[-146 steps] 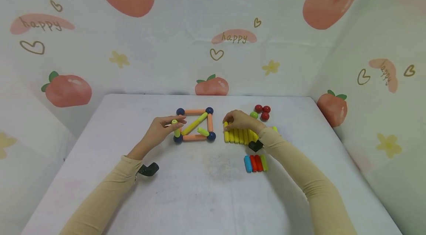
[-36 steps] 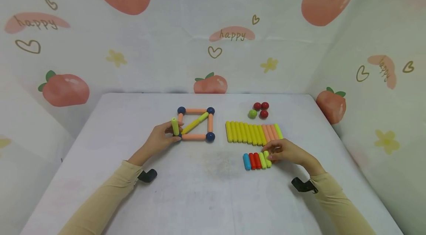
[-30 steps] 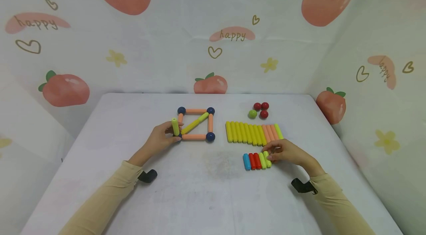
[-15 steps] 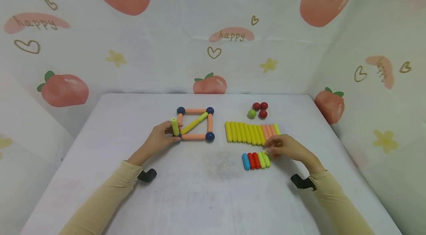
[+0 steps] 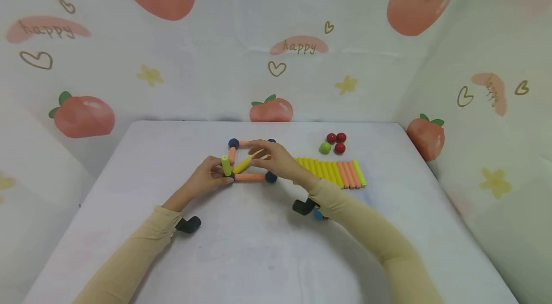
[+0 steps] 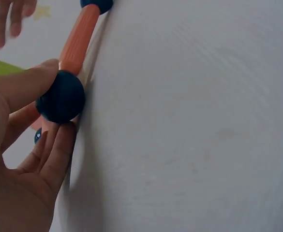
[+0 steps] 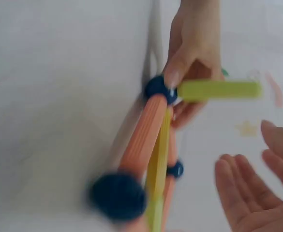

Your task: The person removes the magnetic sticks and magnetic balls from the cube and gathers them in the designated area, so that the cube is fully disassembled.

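My left hand (image 5: 206, 177) pinches a navy ball (image 6: 61, 96) at the near left corner of a square frame made of magnetic sticks and balls. A short light green stick (image 7: 221, 90) rises from that ball. An orange stick (image 5: 250, 177) joins it to the near right navy ball (image 7: 117, 195), and a yellow stick (image 5: 242, 165) runs diagonally inside. My right hand (image 5: 278, 160) hovers over the frame's right side with fingers apart and nothing between them, as the right wrist view (image 7: 257, 193) also shows. It hides the frame's right side in the head view.
Right of the frame lies a row of yellow sticks (image 5: 321, 172), orange sticks (image 5: 348, 174) and one light green stick (image 5: 359, 173). Behind them are red balls (image 5: 340, 138) and a green ball (image 5: 325, 147). The right forearm mostly covers a blue stick (image 5: 318, 214) and its neighbours.
The leaning light green stick went from the frame to the short-stick row, where my right hand let go. That hand then swung left over the frame. My left hand moved down to grip the corner ball.
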### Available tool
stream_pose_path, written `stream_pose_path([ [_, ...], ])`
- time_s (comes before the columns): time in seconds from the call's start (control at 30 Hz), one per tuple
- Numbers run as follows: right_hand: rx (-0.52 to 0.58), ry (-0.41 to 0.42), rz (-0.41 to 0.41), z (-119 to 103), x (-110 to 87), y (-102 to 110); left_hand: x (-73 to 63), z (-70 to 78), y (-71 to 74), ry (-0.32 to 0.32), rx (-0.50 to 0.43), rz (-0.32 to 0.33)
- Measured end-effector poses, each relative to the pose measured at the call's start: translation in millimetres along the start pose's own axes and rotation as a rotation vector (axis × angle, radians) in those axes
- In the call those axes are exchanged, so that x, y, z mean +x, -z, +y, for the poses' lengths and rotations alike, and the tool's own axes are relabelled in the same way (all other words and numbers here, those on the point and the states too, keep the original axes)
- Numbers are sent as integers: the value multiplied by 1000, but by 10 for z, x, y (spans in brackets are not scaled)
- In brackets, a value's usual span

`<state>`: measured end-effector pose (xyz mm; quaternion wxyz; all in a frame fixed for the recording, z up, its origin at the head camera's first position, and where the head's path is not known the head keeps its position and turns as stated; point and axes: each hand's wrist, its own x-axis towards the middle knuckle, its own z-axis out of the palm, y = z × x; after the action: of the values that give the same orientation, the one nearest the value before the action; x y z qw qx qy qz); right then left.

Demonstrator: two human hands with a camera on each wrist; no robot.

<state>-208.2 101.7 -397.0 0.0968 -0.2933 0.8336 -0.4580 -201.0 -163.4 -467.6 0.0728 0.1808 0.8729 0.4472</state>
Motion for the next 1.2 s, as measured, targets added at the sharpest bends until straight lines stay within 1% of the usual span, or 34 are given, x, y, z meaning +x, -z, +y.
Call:
stream_pose_path([
  [0.07, -9, 52, -30, -55, 181, -129, -1, -33, 24, 17, -26, -31],
  [0.13, -9, 84, -58, -76, 315, -223, 5, -66, 49, 19, -34, -56],
  [0.2, 0, 110, -81, -70, 404, -292, 16, -90, 79, 15, -38, -79],
  [0.27, 10, 127, -90, -45, 442, -336, 36, -102, 86, 15, -56, -100],
  [0.37, 25, 132, -83, -27, 459, -383, 48, -114, 102, 18, -71, -119],
  [0.53, 29, 130, -44, -26, 447, -424, 61, -115, 116, 8, -82, -134],
  [0.63, 18, 155, -33, -17, 448, -445, 63, -112, 107, 14, -94, -134],
  [0.8, -41, 205, -14, -28, 436, -489, 49, -102, 105, 8, -74, -125],
  [0.93, -112, 253, 21, -31, 403, -544, 47, -92, 101, 5, -60, -115],
  [1.1, -216, 345, 93, -42, 364, -614, 52, -95, 111, 18, -28, -99],
  [1.2, -222, 357, 141, -71, 351, -617, 69, -113, 104, 19, -17, -92],
])
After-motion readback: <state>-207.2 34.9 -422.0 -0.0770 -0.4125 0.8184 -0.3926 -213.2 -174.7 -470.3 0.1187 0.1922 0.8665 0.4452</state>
